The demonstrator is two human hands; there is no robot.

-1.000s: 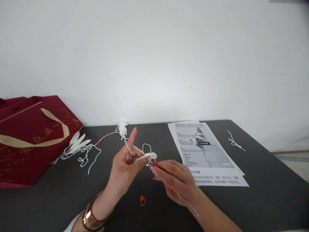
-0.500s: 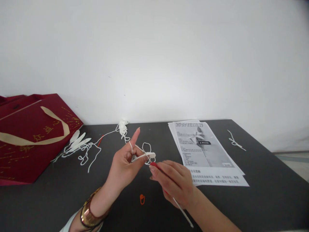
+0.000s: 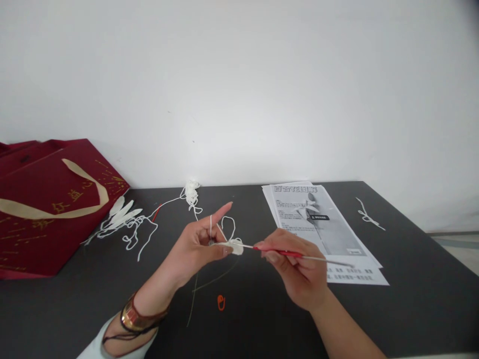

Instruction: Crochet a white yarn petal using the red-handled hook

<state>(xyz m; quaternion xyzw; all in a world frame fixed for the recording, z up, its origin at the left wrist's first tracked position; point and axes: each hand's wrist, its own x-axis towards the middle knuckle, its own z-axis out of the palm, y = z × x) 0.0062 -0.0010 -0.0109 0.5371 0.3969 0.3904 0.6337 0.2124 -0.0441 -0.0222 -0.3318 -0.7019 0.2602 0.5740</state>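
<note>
My left hand [image 3: 202, 243] pinches a small white crochet piece [image 3: 236, 246] between thumb and fingers, its index finger stretched out with white yarn looped round it. In my right hand [image 3: 297, 264] is a crochet hook [image 3: 290, 253] with a red grip and metal shaft, held like a pen. The hook's tip meets the crochet piece; whether it passes through a stitch is too small to tell. A loop of yarn [image 3: 234, 224] stands above the piece. A thin pale strand [image 3: 217, 284] hangs below the left hand.
An orange stitch marker [image 3: 221, 302] lies in front of my hands. Printed sheets [image 3: 337, 234] are at the right, with a knotted bit of yarn [image 3: 368, 218] beyond. On the left are white crocheted petals [image 3: 121, 214], a red bag [image 3: 45, 239] and a yarn bundle [image 3: 192, 192] by the wall.
My right hand has moved right and turned, so the hook now lies nearly level with its tip at the piece. The left hand has tilted, and the thin strand now shows below it.
</note>
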